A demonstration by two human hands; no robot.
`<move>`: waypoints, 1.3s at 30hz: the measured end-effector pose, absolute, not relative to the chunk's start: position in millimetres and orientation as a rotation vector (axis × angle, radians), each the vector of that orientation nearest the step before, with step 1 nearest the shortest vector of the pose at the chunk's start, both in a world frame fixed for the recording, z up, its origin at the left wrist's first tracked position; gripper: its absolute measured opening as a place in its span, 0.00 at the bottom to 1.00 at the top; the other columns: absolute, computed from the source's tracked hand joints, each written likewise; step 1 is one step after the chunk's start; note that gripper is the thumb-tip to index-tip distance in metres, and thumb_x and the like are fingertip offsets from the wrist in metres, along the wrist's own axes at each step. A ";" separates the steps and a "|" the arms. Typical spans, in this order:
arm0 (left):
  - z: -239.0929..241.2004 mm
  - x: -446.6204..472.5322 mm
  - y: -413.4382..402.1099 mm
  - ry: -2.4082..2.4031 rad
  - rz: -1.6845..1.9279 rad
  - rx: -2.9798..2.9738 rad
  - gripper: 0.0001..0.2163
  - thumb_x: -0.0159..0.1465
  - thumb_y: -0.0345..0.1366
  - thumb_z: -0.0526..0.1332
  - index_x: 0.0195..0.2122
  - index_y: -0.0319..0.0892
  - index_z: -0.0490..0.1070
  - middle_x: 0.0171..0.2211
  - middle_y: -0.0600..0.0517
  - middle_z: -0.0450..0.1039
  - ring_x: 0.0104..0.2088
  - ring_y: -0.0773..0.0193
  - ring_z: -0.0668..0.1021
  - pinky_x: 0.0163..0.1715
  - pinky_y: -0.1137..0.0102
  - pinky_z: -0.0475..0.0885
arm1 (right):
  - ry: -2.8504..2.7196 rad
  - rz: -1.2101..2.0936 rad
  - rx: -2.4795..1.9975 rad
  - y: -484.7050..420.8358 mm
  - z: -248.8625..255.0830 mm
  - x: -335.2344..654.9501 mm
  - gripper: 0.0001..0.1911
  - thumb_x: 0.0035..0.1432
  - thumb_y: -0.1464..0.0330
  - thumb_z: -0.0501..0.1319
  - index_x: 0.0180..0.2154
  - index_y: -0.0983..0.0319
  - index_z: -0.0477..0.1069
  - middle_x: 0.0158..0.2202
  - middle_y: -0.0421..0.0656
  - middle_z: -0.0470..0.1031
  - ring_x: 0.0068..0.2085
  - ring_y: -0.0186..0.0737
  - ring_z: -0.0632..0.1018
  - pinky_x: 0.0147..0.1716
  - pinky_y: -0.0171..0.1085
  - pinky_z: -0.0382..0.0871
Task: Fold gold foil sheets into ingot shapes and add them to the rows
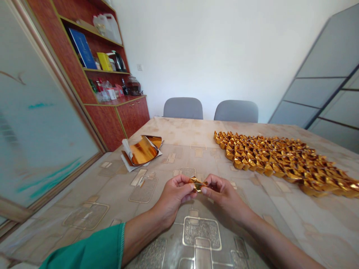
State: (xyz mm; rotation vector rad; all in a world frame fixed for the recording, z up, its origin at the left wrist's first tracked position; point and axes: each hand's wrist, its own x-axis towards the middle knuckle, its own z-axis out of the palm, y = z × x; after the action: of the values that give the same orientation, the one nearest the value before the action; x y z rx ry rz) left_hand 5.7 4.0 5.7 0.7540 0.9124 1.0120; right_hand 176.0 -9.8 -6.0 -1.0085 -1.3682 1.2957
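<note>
Between my two hands is a small folded gold foil paper ingot (198,184), held just above the patterned tablecloth. My left hand (175,194) pinches its left end between thumb and fingers. On the other end, the thumb and fingers of my right hand (223,194) are closed in the same way. Part of the ingot is hidden by the fingertips. To the left, beyond my left hand, lies a loose stack of gold foil paper sheets (143,151) with white edges, some of them curled. Rows of finished-looking gold paper ingots (269,155) cover the table's right side.
The table (179,134) has a patterned plastic cover. Two grey chairs (183,108) stand at its far side, before a white wall. A red-brown cabinet (131,119) with bottles and a kettle stands at the back left, beside a frosted glass door (42,112).
</note>
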 end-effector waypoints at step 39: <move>6.1 2.5 2.5 0.793 1.022 0.850 0.15 0.51 0.40 0.73 0.31 0.38 0.71 0.26 0.53 0.75 0.28 0.69 0.77 0.28 0.76 0.71 | -1.437 1.068 -1.056 -17.1 8.1 171.9 0.08 0.60 0.61 0.61 0.34 0.58 0.66 0.29 0.38 0.69 0.31 0.38 0.70 0.30 0.36 0.63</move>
State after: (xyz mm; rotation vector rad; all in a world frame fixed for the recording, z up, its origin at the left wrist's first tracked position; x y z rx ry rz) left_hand 2.5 2.5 6.1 0.8496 0.7934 1.0219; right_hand 171.9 -17.1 8.1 -1.0556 -1.4370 1.0679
